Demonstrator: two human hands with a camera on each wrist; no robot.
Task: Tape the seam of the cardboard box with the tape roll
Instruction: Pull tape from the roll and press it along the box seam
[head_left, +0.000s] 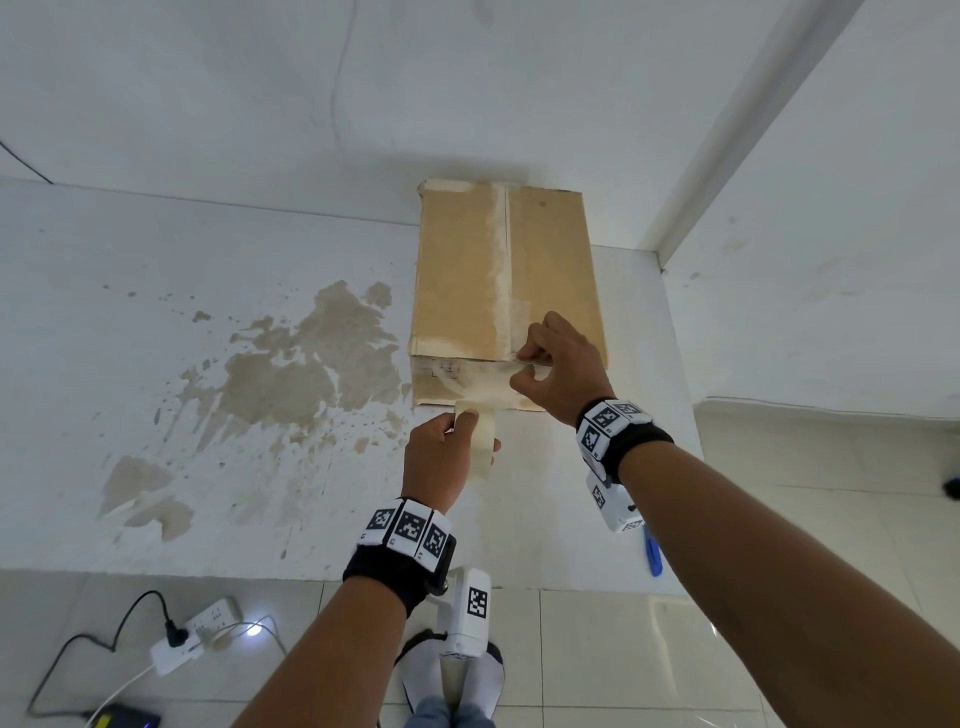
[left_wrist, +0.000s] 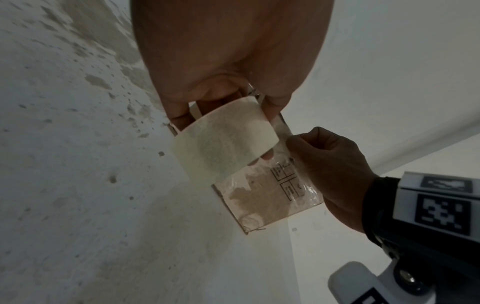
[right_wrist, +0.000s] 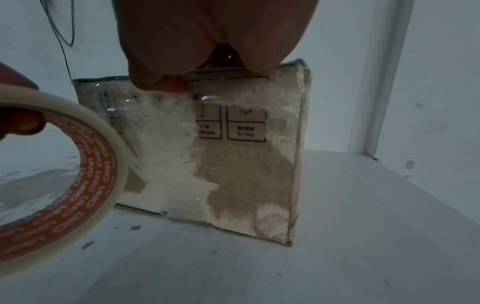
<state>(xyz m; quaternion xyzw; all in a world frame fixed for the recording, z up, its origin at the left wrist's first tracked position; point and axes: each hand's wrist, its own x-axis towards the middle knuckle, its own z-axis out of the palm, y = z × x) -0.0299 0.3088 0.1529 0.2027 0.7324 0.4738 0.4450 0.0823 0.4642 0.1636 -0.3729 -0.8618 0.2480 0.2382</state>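
Tape is paid out but not yet laid on the seam: our left hand curls round the tape roll just in front of the cardboard box, which stands on the stained white table against the wall. Our right hand pinches the clear free end at the box's near top edge, by the seam. Next, we judge, the end must be pressed down square on the seam, then the roll drawn along it, taut.

Stained white table bears cardboard box.
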